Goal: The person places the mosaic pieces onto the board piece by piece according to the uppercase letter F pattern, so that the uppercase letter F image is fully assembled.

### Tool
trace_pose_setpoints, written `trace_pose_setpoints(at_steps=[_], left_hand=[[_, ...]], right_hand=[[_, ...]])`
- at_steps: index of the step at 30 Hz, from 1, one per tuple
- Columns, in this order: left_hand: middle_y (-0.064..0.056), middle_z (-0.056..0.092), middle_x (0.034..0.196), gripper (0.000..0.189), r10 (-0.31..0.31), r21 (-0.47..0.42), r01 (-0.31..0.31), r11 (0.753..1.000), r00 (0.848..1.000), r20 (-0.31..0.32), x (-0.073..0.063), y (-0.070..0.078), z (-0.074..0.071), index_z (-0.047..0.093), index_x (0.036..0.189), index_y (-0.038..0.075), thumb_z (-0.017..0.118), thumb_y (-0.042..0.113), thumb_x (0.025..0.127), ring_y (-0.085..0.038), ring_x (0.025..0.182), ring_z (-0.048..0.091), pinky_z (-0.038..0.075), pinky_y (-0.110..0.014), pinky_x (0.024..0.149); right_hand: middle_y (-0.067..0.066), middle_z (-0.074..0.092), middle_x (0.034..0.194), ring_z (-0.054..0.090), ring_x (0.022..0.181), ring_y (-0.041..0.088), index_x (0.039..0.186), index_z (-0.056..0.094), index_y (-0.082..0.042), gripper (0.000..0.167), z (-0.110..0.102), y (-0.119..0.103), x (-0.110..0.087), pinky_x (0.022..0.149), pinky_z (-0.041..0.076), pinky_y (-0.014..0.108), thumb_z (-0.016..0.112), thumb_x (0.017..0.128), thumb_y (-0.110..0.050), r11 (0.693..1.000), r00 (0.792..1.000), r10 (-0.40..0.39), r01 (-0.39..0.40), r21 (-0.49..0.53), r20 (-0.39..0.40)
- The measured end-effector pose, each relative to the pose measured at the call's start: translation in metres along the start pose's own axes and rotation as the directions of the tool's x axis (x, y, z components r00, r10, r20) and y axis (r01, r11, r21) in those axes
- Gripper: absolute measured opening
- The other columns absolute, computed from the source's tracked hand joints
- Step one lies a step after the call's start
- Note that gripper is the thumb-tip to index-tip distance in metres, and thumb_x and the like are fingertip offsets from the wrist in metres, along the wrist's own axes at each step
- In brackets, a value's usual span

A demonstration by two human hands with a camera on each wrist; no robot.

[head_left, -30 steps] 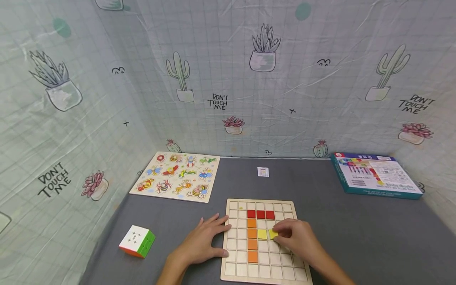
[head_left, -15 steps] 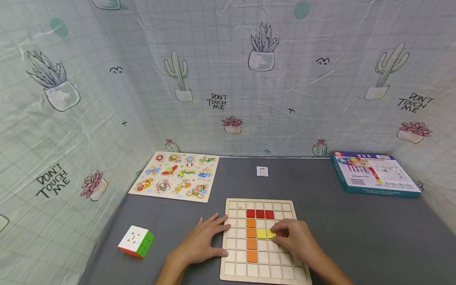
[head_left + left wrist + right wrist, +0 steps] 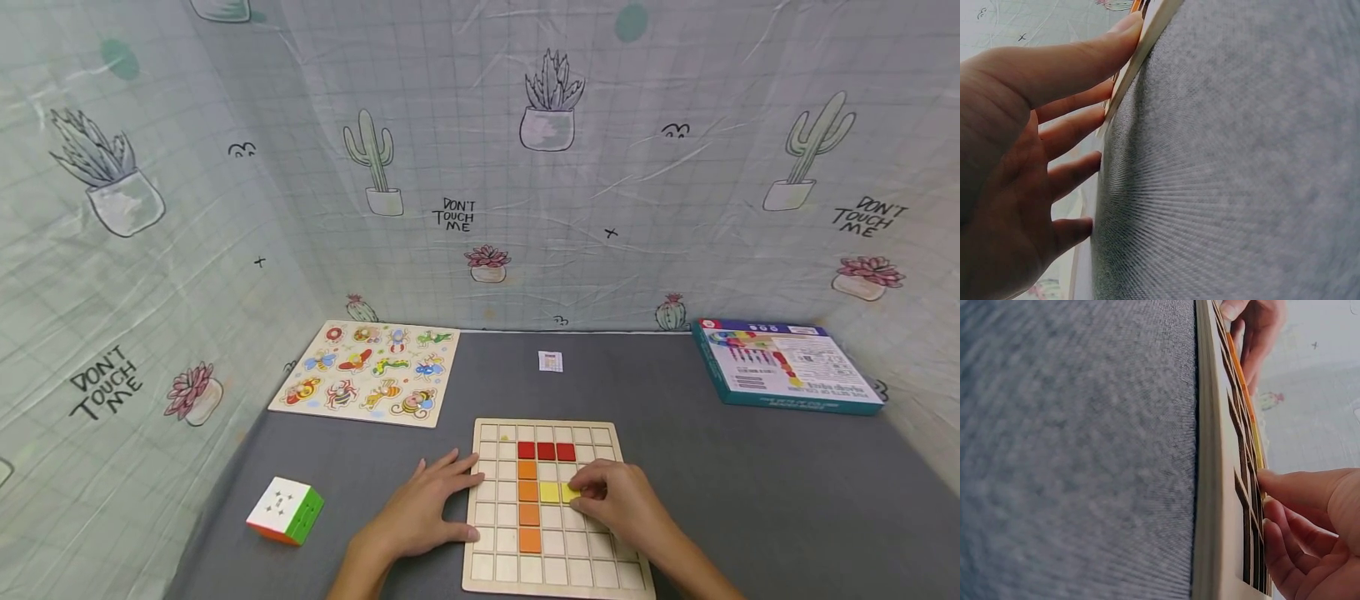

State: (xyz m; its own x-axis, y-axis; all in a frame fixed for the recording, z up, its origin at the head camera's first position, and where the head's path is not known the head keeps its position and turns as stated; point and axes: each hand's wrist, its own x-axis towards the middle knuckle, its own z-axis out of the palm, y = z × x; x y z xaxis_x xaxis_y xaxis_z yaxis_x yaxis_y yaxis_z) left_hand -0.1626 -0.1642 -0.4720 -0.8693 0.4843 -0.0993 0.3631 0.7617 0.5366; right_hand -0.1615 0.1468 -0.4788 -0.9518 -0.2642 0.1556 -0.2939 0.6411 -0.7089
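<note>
A wooden grid board (image 3: 506, 568) lies on the grey table. In its cells sit three red tiles (image 3: 546, 451) in a row, a column of orange tiles (image 3: 529, 540) and a yellow tile (image 3: 549, 492). My right hand (image 3: 628, 502) pinches a second yellow tile (image 3: 569, 492) between thumb and fingers, in the cell right of the first one and partly hidden by the fingertips. My left hand (image 3: 426, 515) is spread out, its thumb and fingertips resting on the board's left edge. In the left wrist view the left thumb (image 3: 1085, 65) touches the board's side.
Left of the board stands a puzzle cube (image 3: 286, 510). An insect picture board (image 3: 442, 408) lies at the back left. Behind the grid board is a small printed card (image 3: 551, 361), and a flat box (image 3: 787, 367) lies at the back right. A patterned cloth (image 3: 300, 250) hangs behind the table.
The second yellow tile has shifted slightly left and levelled into line beside the first, still pinched by my right hand. My left hand stays at the board's edge.
</note>
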Motion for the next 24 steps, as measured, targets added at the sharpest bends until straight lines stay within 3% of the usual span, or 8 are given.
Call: trace_pose_setpoints(at_steps=[16,24], left_hand=[[0.002,0.047,0.161,0.071,0.007,0.0,-0.007,1.0,1.0,-0.005,-0.0015,0.0012,0.0005,0.062,0.142,0.022,0.086,0.042,0.078,-0.035,0.154,0.036,0.023,-0.075,0.119],[0.0,0.048,0.16,0.067,0.017,0.003,-0.017,1.0,0.999,-0.032,-0.0024,0.001,0.0047,0.062,0.142,0.022,0.078,0.051,0.084,-0.036,0.154,0.037,0.024,-0.076,0.118]], right_hand=[[-0.002,0.074,0.086,0.055,0.068,-0.007,0.086,0.079,-0.012,0.015,-0.0001,0.001,-0.002,0.06,0.051,0.017,0.087,0.075,-0.004,1.0,1.0,0.001,-0.001,0.002,-0.001],[0.003,0.072,0.106,0.06,0.075,-0.005,0.093,0.078,-0.013,0.016,-0.0015,0.0027,-0.0076,0.064,0.056,0.018,0.085,0.08,-0.009,0.997,0.999,0.013,-0.01,0.076,-0.038]])
